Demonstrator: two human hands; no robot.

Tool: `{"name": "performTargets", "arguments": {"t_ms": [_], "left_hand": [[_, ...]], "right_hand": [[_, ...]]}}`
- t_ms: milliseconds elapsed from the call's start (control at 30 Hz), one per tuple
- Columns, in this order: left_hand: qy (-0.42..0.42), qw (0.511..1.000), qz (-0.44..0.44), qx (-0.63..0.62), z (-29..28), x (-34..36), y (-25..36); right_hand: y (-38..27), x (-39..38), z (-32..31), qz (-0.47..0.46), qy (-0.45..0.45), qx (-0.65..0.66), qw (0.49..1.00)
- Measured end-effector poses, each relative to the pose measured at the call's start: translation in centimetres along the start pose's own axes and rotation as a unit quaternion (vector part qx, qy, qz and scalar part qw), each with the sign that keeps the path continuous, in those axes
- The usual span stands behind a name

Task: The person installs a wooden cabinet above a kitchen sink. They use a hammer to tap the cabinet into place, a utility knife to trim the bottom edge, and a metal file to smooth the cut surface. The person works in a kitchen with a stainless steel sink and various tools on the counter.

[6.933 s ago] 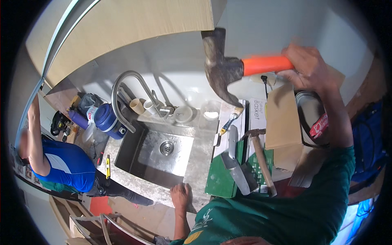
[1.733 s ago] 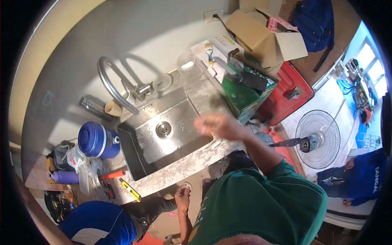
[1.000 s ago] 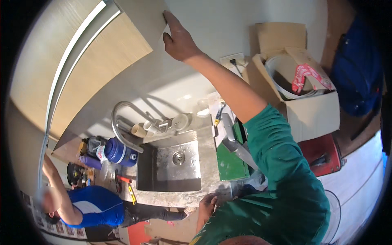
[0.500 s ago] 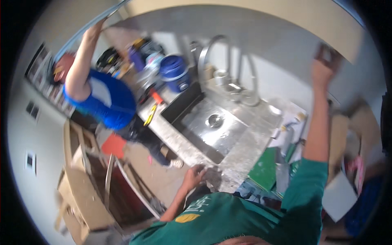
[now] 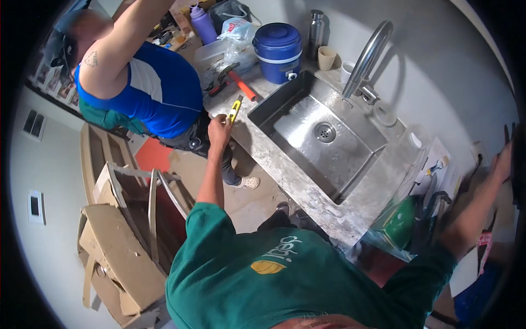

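Observation:
My left hand (image 5: 219, 130) is closed around the near end of a yellow utility knife (image 5: 235, 109) at the left edge of the stone countertop (image 5: 263, 147). Just beyond the knife lies a hammer with an orange-red handle (image 5: 244, 86). My right hand (image 5: 504, 156) is raised at the far right by the grey wall, fingers stretched out and apart, with nothing visible in it. Part of that hand is lost in the dark rim. Between my arms is a steel sink (image 5: 285, 143) with a curved faucet (image 5: 372, 52).
On the left, a co-worker in a blue top (image 5: 170, 88) reaches upward. A blue drink cooler (image 5: 278, 55), a steel bottle (image 5: 315, 33) and cups stand behind the sink. Broken cardboard and wood (image 5: 118, 257) pile up at lower left. A green container (image 5: 399, 226) sits right of the sink.
My left hand has come up from the counter's front edge to the utility knife and closed on it. My right hand has moved right and down, and the pale overhead panel has mostly left view.

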State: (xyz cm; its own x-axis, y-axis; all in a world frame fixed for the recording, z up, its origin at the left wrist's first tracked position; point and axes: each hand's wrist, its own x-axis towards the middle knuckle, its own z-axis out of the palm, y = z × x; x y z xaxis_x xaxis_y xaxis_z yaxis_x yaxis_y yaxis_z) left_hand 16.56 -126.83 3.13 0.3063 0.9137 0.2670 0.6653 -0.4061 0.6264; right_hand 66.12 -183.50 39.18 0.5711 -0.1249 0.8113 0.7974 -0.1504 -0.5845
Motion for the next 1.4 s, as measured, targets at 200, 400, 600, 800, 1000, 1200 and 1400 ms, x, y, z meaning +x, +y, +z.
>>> {"name": "performTargets", "arguments": {"t_ms": [200, 400, 600, 800, 1000, 1200, 1400], "left_hand": [[-0.013, 0.994, 0.045, 0.095, 4.2, 10.1, -3.6], [-0.11, 0.972, 0.092, 0.187, 7.8, 16.3, -7.2], [-0.098, 0.96, 0.113, 0.236, 8.5, 18.8, -6.8], [-0.157, 0.879, 0.294, 0.341, 9.3, 21.1, -11.1], [-0.149, 0.929, 0.252, 0.227, 7.5, 16.5, -8.4], [-0.107, 0.974, 0.126, 0.157, 6.2, 12.4, -6.3], [-0.073, 0.983, 0.087, 0.142, 4.4, 7.1, -5.6]], "right_hand": [[-3.3, -4.6, -4.9, 0.103, -0.1, 0.013, 0.99], [-11.0, -18.7, -8.6, 0.243, -0.19, -0.113, 0.944], [-15.9, -30.4, -7.1, 0.363, -0.243, -0.132, 0.89], [-14.4, -39.8, 2.1, 0.478, -0.341, -0.007, 0.81], [-12.2, -46.8, 19.2, 0.326, -0.555, 0.06, 0.763], [-10.3, -53.6, 38.9, 0.235, -0.536, 0.091, 0.806], [-8.8, -58.0, 47.2, 0.336, -0.497, 0.117, 0.791]]}}
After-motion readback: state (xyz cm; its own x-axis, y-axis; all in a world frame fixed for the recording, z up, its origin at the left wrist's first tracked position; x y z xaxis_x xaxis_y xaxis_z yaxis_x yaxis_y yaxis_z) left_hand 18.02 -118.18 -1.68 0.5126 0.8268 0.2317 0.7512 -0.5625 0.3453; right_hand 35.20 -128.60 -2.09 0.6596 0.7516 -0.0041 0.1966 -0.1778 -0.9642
